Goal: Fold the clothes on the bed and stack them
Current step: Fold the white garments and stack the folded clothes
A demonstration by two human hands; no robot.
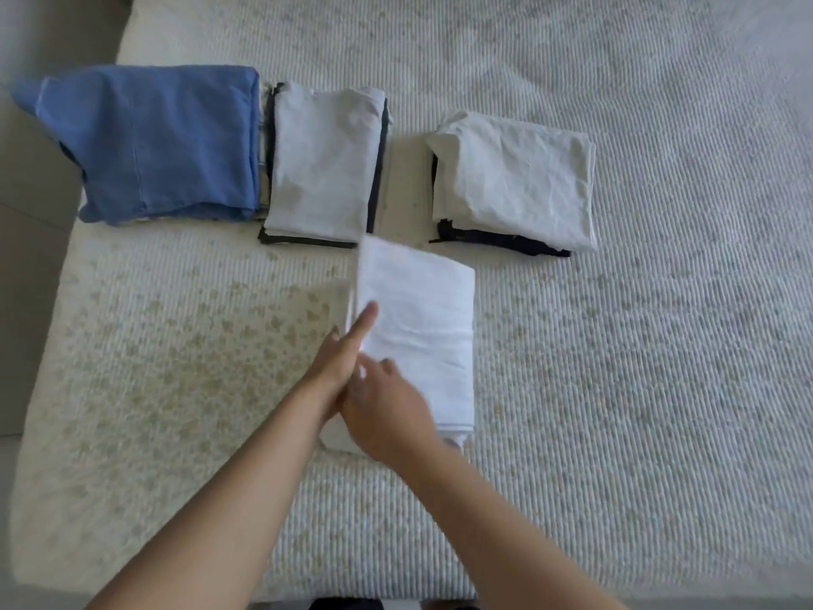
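A white garment (418,310), folded into a long narrow strip, lies on the bed in front of me. My left hand (347,352) rests against its left edge with the fingers straight, pointing away from me. My right hand (387,407) crosses over the near part of the strip. Its blurred fingers curl down onto the cloth beside my left palm. Three folded stacks stand farther back: one topped by a blue garment (158,143), one topped by a pale grey garment (325,160), and one topped by a white garment (514,178) over dark clothes.
The bed (638,389) has a ribbed whitish cover that stretches wide to the right and far side. Its left edge (66,266) borders a beige floor. The near edge of the bed is at the bottom of the view.
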